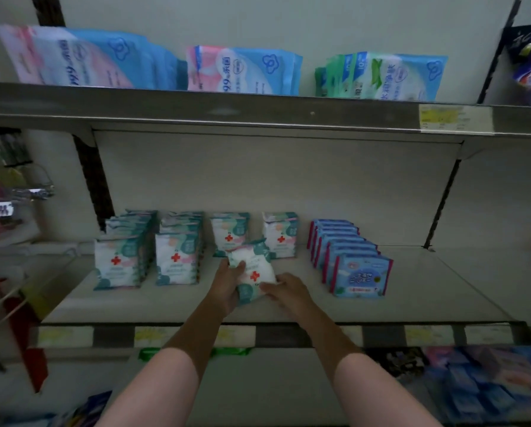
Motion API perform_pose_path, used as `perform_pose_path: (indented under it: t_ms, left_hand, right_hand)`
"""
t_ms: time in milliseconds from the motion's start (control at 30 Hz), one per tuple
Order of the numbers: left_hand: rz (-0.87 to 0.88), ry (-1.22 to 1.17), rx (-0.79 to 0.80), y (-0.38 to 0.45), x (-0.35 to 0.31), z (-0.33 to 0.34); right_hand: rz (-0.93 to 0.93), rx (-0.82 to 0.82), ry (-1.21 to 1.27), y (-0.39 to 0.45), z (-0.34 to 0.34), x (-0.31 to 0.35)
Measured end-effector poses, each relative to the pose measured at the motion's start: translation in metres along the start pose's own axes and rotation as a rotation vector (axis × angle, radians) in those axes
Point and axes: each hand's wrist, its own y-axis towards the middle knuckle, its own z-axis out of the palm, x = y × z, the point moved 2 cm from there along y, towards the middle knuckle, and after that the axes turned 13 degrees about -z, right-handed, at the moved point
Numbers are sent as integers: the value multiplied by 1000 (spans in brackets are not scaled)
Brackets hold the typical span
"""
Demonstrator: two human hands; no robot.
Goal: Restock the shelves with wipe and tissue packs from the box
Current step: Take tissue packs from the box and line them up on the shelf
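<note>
Wipe pack (251, 272) between both outstretched hands' fingers (238, 268)

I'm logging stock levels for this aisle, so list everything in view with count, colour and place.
held pack: one, white and teal with a red cross, tilted over the middle shelf
red-cross pack rows: four, white and teal, middle shelf left
blue pack row: one, blue with pink edges, middle shelf right
large packs: three groups, blue, pink and green, top shelf
price labels: several, yellowish, middle shelf edge
left hand: grips the held pack
right hand: grips the held pack
</note>
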Motion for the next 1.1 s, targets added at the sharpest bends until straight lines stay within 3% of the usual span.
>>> perform_pose_path:
  t_ms: [100, 333, 433, 600, 800, 933, 1100]
  left_hand:
    - [-4, 69, 21, -4, 1, -20]
    - [29, 241, 43, 5, 7, -38]
    - [44, 253, 52, 5, 7, -39]
    - [7, 37, 70, 4, 4, -41]
    - [-42, -49, 77, 5, 1, -46]
    - [-90, 77, 151, -2, 3, -40]
    - [-48, 261, 24, 2, 6, -43]
  right_hand:
    - [-76, -18, -172, 2, 19, 0]
    - [-98, -33, -126, 1, 20, -1]
    - [-80, -54, -15, -1, 15, -4]
    - [-74, -109, 246, -7, 6, -1]
    - [-111, -108, 503, -16, 2, 8]
    - [-85, -248, 563, -13, 0, -3]
    - [-57, -420, 541, -9, 5, -6]
